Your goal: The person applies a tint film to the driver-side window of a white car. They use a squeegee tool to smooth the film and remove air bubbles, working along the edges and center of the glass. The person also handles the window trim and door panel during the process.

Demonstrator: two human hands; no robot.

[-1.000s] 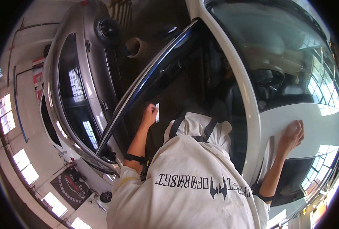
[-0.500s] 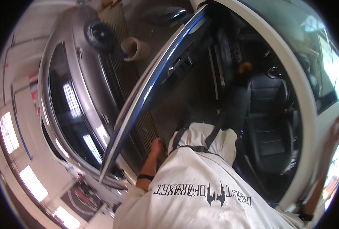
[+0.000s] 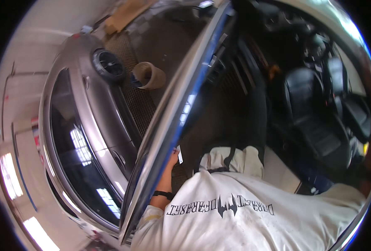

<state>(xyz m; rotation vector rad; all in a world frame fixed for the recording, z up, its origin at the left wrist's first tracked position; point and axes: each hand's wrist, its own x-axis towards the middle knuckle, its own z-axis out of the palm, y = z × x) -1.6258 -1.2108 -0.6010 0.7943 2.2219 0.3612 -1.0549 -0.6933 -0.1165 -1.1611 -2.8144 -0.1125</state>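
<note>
Low beside the inner face of the open car door (image 3: 184, 83), my left hand (image 3: 174, 156) has its fingers closed. A small white flat piece (image 3: 180, 154) sticks out from them; its exact kind is too small to make out. My right sleeve (image 3: 346, 198) reaches toward the door opening at the right, but the right hand does not show. In front of me and to the right, the dark cabin holds a black leather front seat (image 3: 304, 94).
A brownish-grey car (image 3: 99, 102) stands close by on the left, past the door. Between them a beige bucket (image 3: 154, 77) sits by a floor grating (image 3: 135, 98). Cardboard (image 3: 125, 19) lies at the far left. A second black seat (image 3: 338, 75) is deeper in the cabin.
My view has shifted into the cabin, under the roof edge, showing more seats. My right forearm has gone out of view. The white piece now shows at my left hand.
</note>
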